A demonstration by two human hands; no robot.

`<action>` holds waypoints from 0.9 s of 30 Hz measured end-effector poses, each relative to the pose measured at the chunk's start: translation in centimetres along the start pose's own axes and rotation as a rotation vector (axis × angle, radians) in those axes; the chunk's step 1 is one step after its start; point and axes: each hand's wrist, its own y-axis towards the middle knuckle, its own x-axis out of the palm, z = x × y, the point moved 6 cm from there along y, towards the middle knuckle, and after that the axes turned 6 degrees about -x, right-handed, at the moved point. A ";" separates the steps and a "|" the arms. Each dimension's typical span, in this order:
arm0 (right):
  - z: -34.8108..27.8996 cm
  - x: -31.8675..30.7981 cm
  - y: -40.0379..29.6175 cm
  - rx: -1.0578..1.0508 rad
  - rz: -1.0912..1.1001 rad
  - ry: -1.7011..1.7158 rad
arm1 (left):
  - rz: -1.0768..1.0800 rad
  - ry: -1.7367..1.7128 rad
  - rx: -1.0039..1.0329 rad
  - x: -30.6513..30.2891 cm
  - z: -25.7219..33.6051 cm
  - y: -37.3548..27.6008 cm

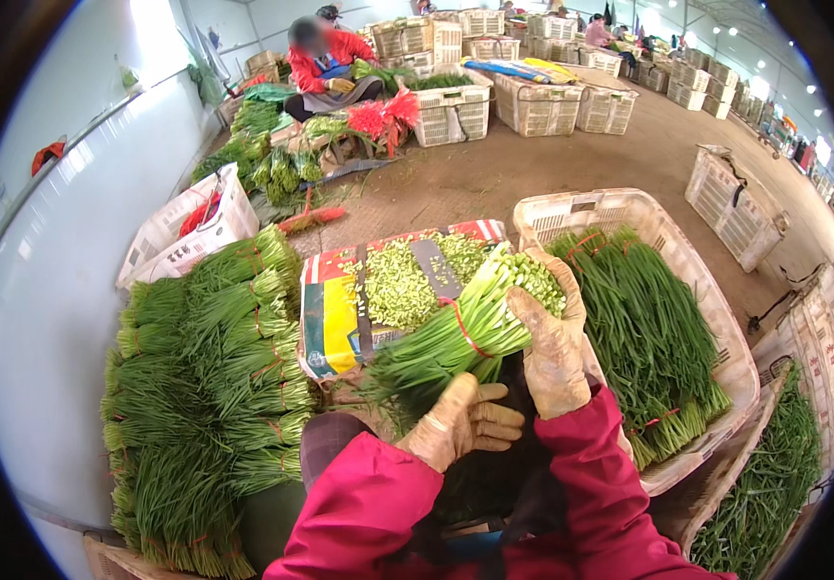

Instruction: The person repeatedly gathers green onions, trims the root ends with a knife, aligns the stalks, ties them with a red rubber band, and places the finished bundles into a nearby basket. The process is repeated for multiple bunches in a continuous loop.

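Note:
A bundle of garlic chives (453, 330), tied with a red band, is held slantwise before me, pale cut ends up and to the right. My right hand (554, 341), in a soiled glove, grips it at those ends, thumb in front and fingers round the far side. Just under the leaves is my left hand (464, 424), also gloved, its thumb apart from loosely bent fingers and nothing visible between them; whether the thumb touches the leaves, I cannot tell. Behind the bundle, chopped stem ends (395, 286) cover a printed sack (333, 319) strapped with dark bands.
Tied chive bundles (206, 391) are stacked at my left. On the right stands a plastic crate (739, 391) holding more bundles, beside a container of loose greens (765, 464). A seated co-worker (326, 65), a white crate (185, 239) and stacked crates (540, 105) are farther back.

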 end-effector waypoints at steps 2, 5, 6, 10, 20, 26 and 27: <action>-1.7 1.5 -1.2 -0.051 -0.056 -0.038 | 0.007 -0.320 -0.002 0.3 0.1 0.4; -3.3 5.2 -4.4 -0.233 -0.322 -0.147 | -0.227 -0.621 0.353 3.4 3.2 -3.1; -3.5 6.1 -5.6 -0.306 -0.427 -0.272 | -0.095 -0.567 0.607 3.1 4.4 -3.5; -2.3 7.9 -10.2 -0.606 -0.783 -0.560 | -0.260 -0.560 0.786 -1.1 5.1 -5.1; -4.6 6.4 -15.0 -0.585 -0.700 -0.801 | -0.378 -0.534 0.798 -6.5 4.5 -7.5; -3.1 6.5 -16.0 -0.721 -0.757 -1.024 | -0.456 -0.523 0.783 -7.0 4.8 -6.9; -3.1 6.5 -15.9 -0.657 -0.757 -1.010 | -0.474 -0.499 0.781 -6.7 5.1 -6.9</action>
